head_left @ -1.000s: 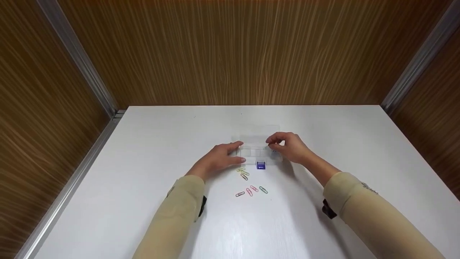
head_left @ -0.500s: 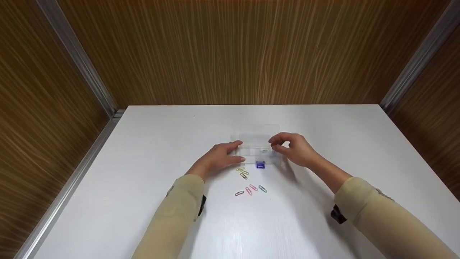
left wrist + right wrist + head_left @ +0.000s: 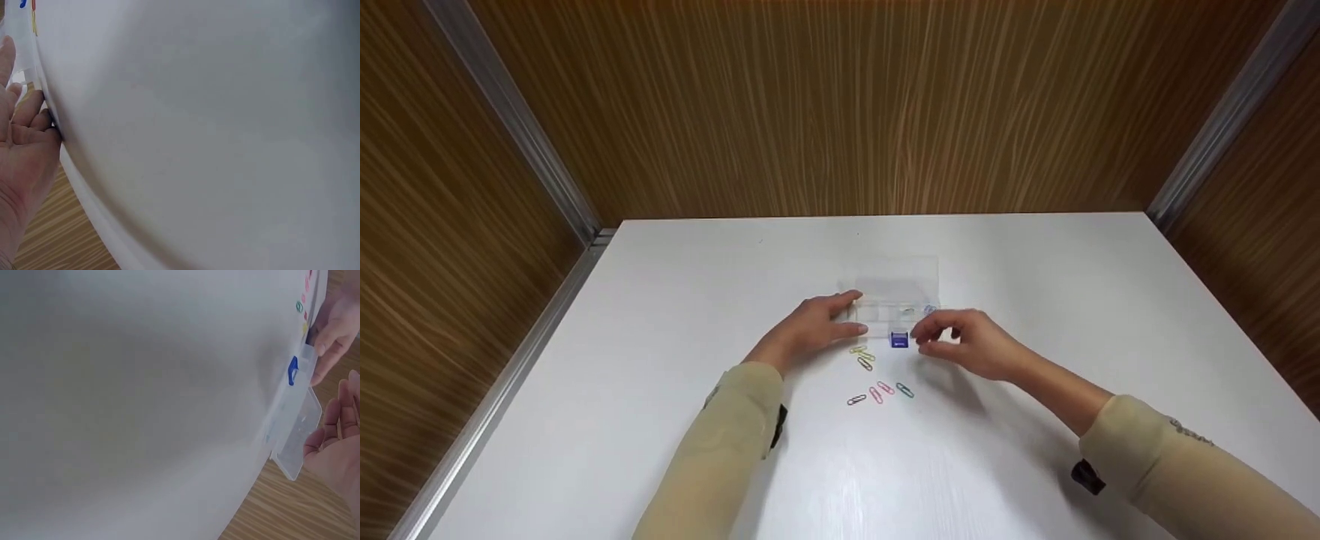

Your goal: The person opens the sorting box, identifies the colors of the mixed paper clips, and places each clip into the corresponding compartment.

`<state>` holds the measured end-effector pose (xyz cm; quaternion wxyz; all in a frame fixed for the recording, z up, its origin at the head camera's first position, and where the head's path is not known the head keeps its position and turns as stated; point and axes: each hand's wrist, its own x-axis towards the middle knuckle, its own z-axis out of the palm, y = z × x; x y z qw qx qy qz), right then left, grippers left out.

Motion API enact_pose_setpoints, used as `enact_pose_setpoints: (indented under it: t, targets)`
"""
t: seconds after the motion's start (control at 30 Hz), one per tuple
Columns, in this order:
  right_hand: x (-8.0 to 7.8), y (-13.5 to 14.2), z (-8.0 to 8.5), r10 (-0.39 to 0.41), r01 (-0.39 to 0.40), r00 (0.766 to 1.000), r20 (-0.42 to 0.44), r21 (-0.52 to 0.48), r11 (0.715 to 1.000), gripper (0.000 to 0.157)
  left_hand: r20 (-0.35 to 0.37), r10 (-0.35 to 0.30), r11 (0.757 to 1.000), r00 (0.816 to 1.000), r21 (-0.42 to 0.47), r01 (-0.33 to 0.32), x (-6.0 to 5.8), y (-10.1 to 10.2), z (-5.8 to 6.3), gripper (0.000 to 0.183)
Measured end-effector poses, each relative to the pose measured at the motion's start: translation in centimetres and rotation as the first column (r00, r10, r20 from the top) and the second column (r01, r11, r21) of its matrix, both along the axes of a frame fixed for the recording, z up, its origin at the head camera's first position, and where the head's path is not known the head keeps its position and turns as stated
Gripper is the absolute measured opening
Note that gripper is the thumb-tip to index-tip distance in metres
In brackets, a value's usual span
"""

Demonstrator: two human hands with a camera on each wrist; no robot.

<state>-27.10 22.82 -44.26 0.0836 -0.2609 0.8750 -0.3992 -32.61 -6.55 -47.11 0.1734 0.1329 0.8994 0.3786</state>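
Note:
A clear plastic box (image 3: 877, 330) with compartments stands on the table, its lid (image 3: 911, 268) folded back and a blue latch (image 3: 899, 340) at the front. My left hand (image 3: 808, 330) holds the box's left end, thumb at the front and index finger toward the back. Just right of the latch hovers my right hand (image 3: 971, 345), fingers loosely bent, with nothing visible between them. Blue paper clips (image 3: 930, 309) lie in the right compartment, and a small clip (image 3: 908, 310) lies left of them. Yellow clips (image 3: 867, 355) and a dark clip (image 3: 865, 364) lie before the box.
Nearer on the white table (image 3: 697, 270) lie pink paper clips (image 3: 876, 394), a green clip (image 3: 904, 390) and another dark clip (image 3: 856, 400). Wood-grain panels (image 3: 840, 112) enclose the back and sides.
My right hand has drawn back from over the box's right compartment toward its front right, uncovering the blue clips. The left hand stays at the box's left end.

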Motion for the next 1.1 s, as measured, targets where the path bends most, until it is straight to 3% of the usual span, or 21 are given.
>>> enact_pose_setpoints:
  t: [0.33,0.6,1.1]
  targets:
    - [1.5,-0.6,-2.3,0.135,-0.135,0.990,0.047,0.000,0.991,0.016,-0.025,-0.019,1.000,0.999,0.017,0.020,-0.1,-0.1,-0.2,0.075]
    - [1.5,-0.7,-3.6,0.160,-0.156,0.981,0.115,-0.039,0.987,0.017,-0.032,-0.034,0.998,0.999,0.048,0.036,-0.1,-0.1,-0.3,0.074]
    - [1.5,-0.7,-3.9,0.168,-0.163,0.970,0.174,-0.043,0.986,0.023,-0.006,-0.008,1.000,1.000,0.021,0.008,0.3,0.1,0.1,0.074]
